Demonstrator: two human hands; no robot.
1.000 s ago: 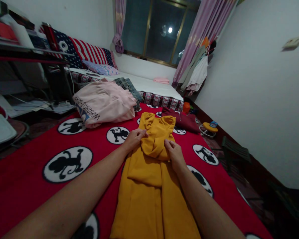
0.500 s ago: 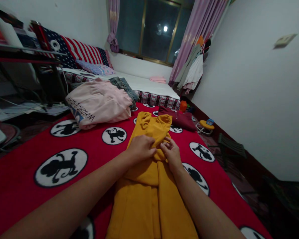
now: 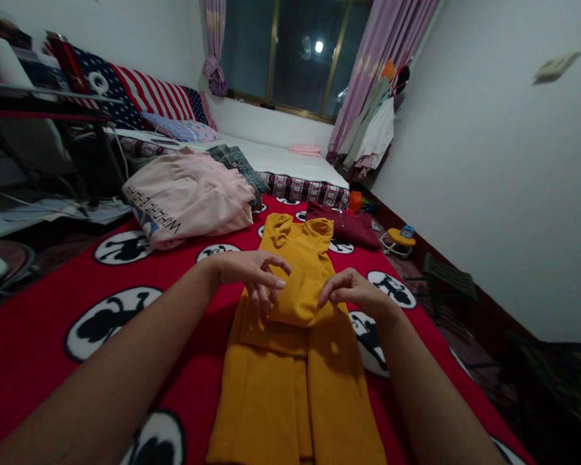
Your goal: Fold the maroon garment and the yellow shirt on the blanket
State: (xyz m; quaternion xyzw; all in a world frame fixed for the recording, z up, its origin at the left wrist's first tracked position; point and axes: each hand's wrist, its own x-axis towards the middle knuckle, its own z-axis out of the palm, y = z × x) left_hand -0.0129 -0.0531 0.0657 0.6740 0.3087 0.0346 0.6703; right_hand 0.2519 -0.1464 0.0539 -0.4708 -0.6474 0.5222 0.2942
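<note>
Red plush blanket (image 3: 39,342), printed with white discs bearing black figures; spread flat beneath everything I list.

Mustard-yellow cloth garment (image 3: 271,387), long and narrow; lying on the blanket straight in front of me, its near end running out of view, its far end in two bunched, wrinkled tips. A turned-over panel sits across the middle. Handling, as I judge it: light, soft, limp, nothing fragile, low risk of slipping; likely to crease and lose its fold if pulled from one point. Best hold, to my mind: both side edges of the middle panel, all layers pinched together, with fingers beneath for support.

Pale pink sweatshirt (image 3: 198,194), dark lettering along one side; a loose, bulky heap beyond my left arm.

Maroon garment (image 3: 353,229), folded, a pale zip or cord on top; just beyond the yellow garment, to the right.

Blue denim piece (image 3: 242,165); crumpled behind the sweatshirt.

Left hand (image 3: 249,268): fingers parted, grasping nothing, over the left edge of the middle panel.

Right hand (image 3: 356,290): fingers bent, tips at the panel's right edge; I cannot tell whether they pinch cloth or merely hover.
</note>
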